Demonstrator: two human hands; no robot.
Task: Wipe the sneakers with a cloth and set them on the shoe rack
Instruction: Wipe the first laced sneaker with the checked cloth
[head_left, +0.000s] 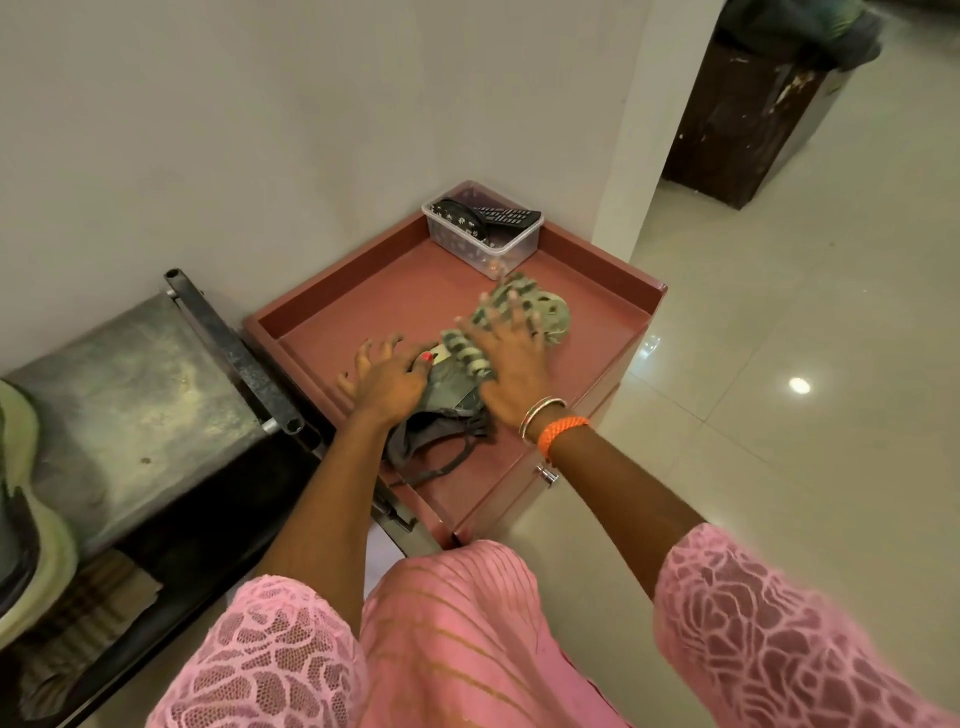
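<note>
A green and grey patterned cloth (554, 313) lies crumpled on the reddish-brown cabinet top (363, 306); a darker grey piece with straps (441, 441) lies at its near end. My right hand (511, 358) presses flat on the patterned cloth with fingers spread. My left hand (387, 376) rests on the darker piece, fingers spread and slightly bent, thumb on the fabric. One sneaker with a pale green sole (26, 499) sits at the far left on the worn metal shoe rack (135, 405), partly cut off by the frame edge.
A clear plastic box (485, 244) holding a remote control stands in the cabinet's far corner against the wall. A raised rim runs round the cabinet top. A dark wooden unit (743, 119) stands at the back right on the glossy tiled floor (779, 415).
</note>
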